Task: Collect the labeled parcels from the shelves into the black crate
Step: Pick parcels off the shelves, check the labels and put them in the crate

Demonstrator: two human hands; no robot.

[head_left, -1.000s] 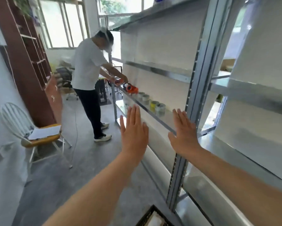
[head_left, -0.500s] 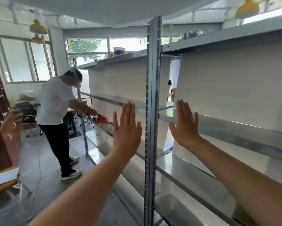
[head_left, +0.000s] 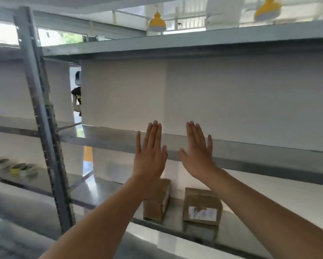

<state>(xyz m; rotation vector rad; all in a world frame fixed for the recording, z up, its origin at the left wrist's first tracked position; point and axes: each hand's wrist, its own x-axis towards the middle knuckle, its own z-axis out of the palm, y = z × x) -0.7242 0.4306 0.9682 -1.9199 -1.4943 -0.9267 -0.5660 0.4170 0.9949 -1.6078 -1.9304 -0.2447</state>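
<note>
Metal shelves (head_left: pixel 108 139); left hand (head_left: pixel 150 156), right hand (head_left: pixel 198 154) flat, fingers straight, empty.

Both hands raised flat, fingers together and extended, palms away from camera: left hand (head_left: pixel 150 157), right hand (head_left: pixel 198 154), near each other, holding nothing, in front of the middle shelf (head_left: pixel 104 141) of a grey metal rack. On the lower shelf (head_left: pixel 104 191), two cardboard parcels: left parcel (head_left: pixel 158 202) partly hidden by the left forearm, right parcel (head_left: pixel 201 207) with a white label on its front face, print blurred. Parcels stand apart. Tape rolls (head_left: pixel 13 166) lie on the neighbouring bay's shelf, far left. Two yellow pendant lamps (head_left: pixel 157 23) overhead.
</note>
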